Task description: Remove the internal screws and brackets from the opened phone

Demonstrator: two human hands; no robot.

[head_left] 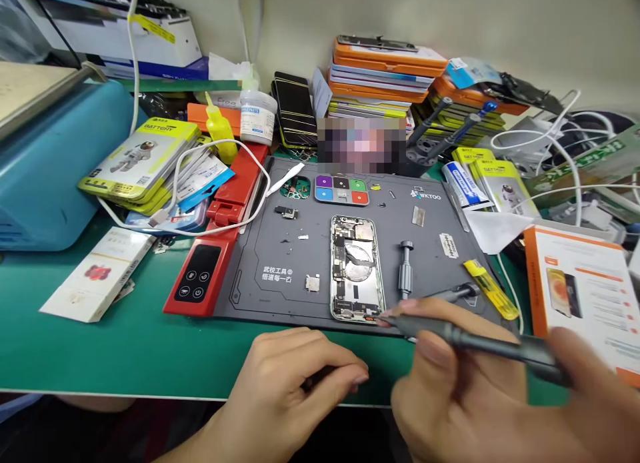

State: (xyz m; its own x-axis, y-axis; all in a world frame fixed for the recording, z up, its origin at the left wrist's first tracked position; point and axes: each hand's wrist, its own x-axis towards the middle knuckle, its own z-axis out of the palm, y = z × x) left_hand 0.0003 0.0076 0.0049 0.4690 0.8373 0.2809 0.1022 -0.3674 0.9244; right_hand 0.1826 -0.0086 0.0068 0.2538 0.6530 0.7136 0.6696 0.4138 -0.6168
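My right hand grips a dark grey screwdriver, slanted with its tip at the lower right corner of an opened phone. The phone lies face up on a dark grey work mat, its inner boards and a round coil showing. My left hand rests at the front edge of the table, fingers curled against the thumb, with nothing visible in it. Two more grey screwdrivers, one upright and one lying, are right of the phone. A small metal plate lies left of it.
A coloured screw tray and loose small parts lie on the mat. A red device borders it at left, with a white cable across. Battery packs, orange boxes, a tool holder and a boxed item surround the mat.
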